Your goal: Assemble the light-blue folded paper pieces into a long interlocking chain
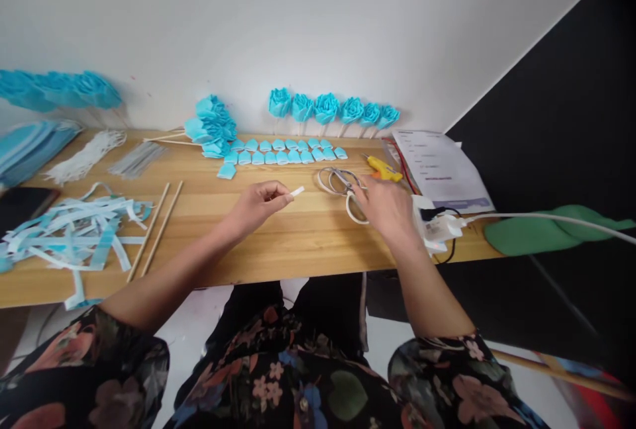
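My left hand (265,204) is closed in a pinch on a small white strip (297,191), whose free end points right above the bare wood. On the right, my right hand (385,204) reaches palm down over a pair of scissors (340,181), its thumb and fingers closed at them. The hand itself partly hides the scissors. Just beyond it lies a yellow glue gun (385,169). Folded blue petals (281,156) lie in rows behind both hands, with one petal (227,171) apart at the left.
Blue fabric roses (326,108) on sticks lean against the wall; more blue flowers (213,126) lie left. Cut strips (89,230), wooden sticks (156,230), white cords (89,154) and wires (138,159) cover the left side. A plugged adapter (442,230), paper sheet (440,167) and green item (536,234) are right.
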`<state>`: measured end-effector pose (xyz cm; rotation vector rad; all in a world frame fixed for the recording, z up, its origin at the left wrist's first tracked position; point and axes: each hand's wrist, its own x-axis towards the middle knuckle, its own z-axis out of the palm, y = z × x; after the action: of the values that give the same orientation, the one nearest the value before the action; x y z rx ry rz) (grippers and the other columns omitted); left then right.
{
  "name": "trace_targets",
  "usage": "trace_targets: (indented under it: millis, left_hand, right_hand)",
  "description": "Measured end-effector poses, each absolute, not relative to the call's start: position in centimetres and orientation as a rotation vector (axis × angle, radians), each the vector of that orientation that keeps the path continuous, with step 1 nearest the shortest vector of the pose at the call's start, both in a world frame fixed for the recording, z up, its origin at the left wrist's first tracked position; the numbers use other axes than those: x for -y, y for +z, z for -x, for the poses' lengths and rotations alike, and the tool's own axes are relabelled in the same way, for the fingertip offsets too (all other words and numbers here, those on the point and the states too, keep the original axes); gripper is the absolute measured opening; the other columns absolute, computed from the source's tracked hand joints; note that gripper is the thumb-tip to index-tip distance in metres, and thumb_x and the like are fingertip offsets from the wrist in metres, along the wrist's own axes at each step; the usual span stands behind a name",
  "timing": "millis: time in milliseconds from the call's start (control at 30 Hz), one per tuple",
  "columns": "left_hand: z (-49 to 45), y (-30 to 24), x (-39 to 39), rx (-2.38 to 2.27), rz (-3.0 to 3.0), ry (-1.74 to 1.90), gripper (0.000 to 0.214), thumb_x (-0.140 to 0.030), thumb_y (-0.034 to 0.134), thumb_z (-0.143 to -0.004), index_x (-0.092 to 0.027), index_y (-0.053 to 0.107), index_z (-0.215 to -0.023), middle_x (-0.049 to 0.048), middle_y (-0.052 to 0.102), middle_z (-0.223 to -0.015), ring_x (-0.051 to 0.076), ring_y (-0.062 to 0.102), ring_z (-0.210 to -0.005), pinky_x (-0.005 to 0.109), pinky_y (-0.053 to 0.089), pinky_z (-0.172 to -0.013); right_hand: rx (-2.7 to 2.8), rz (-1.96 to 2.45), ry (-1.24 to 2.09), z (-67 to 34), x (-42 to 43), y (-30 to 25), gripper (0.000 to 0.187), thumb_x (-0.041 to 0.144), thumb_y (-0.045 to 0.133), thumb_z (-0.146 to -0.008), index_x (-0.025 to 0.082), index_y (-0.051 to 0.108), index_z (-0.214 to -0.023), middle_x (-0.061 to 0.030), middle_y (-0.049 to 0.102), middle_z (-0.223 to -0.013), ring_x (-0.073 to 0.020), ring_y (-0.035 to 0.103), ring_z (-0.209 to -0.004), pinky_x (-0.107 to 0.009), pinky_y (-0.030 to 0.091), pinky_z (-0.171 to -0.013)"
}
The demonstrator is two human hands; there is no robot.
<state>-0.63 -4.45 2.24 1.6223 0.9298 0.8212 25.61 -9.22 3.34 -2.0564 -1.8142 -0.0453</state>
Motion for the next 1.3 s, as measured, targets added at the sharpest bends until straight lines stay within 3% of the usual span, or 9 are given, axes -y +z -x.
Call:
trace_targets:
  millis: [100, 200, 333, 600, 700, 800, 967, 1300]
  left_hand:
    - [1.1, 2.2, 4.3, -0.918, -1.674, 0.816, 0.025, -0.041, 0.067, -0.081, -0.017, 0.065, -0.073, -0.0015, 0.055, -0.064, 0.01, 0.043, -0.06, 0.026, 0.031, -0.058]
    - [1.5, 2.2, 4.1, -0.889, -1.698, 0.827, 0.026, -0.041, 0.068, -0.082, -0.016, 0.066, -0.074, 0.0005, 0.06, -0.067, 0.011, 0.047, -0.062, 0.026, 0.034, -0.059]
    - [2.6, 2.7, 3.6, -0.887, -1.707, 0.892, 0.025, -0.041, 0.068, -0.083, -0.017, 0.069, -0.075, 0.0007, 0.062, -0.068, 0.012, 0.049, -0.063, 0.026, 0.037, -0.06]
    - [4.5, 3.2, 0.4, -1.104, -1.713, 0.994, 0.03, -0.038, 0.059, -0.089, -0.017, 0.066, -0.069, -0.0001, 0.056, -0.061, 0.012, 0.046, -0.059, 0.025, 0.038, -0.059]
    - [4.9, 2.3, -0.4, -1.187, -1.643, 1.04, 0.026, -0.036, 0.058, -0.089, -0.018, 0.069, -0.075, -0.0003, 0.056, -0.06, 0.012, 0.044, -0.057, 0.025, 0.037, -0.057]
    - [5.1, 1.3, -0.3, -1.226, -1.689, 1.0, 0.022, -0.032, 0.058, -0.087, -0.017, 0.072, -0.079, -0.0001, 0.059, -0.064, 0.013, 0.048, -0.061, 0.026, 0.038, -0.06]
    - [5.1, 0.1, 0.2, -1.224, -1.849, 0.936, 0.02, -0.03, 0.06, -0.086, -0.016, 0.072, -0.078, 0.0005, 0.063, -0.066, 0.017, 0.055, -0.069, 0.027, 0.039, -0.065]
    - [5.2, -0.5, 0.1, -1.207, -1.912, 0.879, 0.024, -0.034, 0.059, -0.086, -0.017, 0.072, -0.075, 0.0014, 0.065, -0.065, 0.016, 0.055, -0.066, 0.026, 0.04, -0.063]
  right_hand:
    - [1.949, 1.658, 0.372, -22.9, 8.6, 4.8, 0.03, 0.038, 0.057, -0.096, 0.022, 0.075, -0.113, -0.008, 0.075, -0.097, -0.0223, 0.065, -0.084, -0.034, 0.045, -0.075]
    - [1.921, 1.424, 0.704, -20.1, 7.5, 5.5, 0.033, 0.048, 0.061, -0.092, 0.021, 0.075, -0.105, -0.0024, 0.072, -0.087, -0.0155, 0.059, -0.073, -0.029, 0.041, -0.067]
    - [1.834, 1.353, 0.734, -17.7, 5.8, 5.5, 0.025, 0.041, 0.065, -0.087, 0.018, 0.068, -0.079, 0.0018, 0.062, -0.07, -0.0113, 0.048, -0.065, -0.027, 0.035, -0.064]
    - [1.598, 1.255, 0.801, -16.4, 1.6, 2.5, 0.03, 0.046, 0.063, -0.088, 0.018, 0.06, -0.077, 0.0028, 0.054, -0.067, -0.0099, 0.046, -0.062, -0.025, 0.037, -0.061]
    - [1.554, 1.292, 0.901, -16.4, 1.0, 1.3, 0.025, 0.041, 0.056, -0.094, 0.019, 0.061, -0.086, 0.0002, 0.063, -0.074, -0.0109, 0.054, -0.062, -0.026, 0.043, -0.063]
    - [1.786, 1.425, 0.869, -16.4, 1.5, 0.7, 0.017, 0.027, 0.055, -0.095, 0.02, 0.065, -0.107, -0.0019, 0.071, -0.084, -0.0141, 0.063, -0.072, -0.03, 0.048, -0.073]
    - [2.119, 1.518, 0.727, -16.1, 2.7, 0.4, 0.048, 0.013, 0.063, -0.087, 0.025, 0.057, -0.134, -0.0032, 0.076, -0.101, -0.0201, 0.069, -0.092, -0.036, 0.048, -0.086]
    - [2.284, 1.496, 0.631, -15.6, 2.6, -0.5, 0.055, 0.011, 0.056, -0.086, 0.027, 0.052, -0.139, -0.001, 0.074, -0.094, -0.0192, 0.065, -0.084, -0.032, 0.044, -0.074]
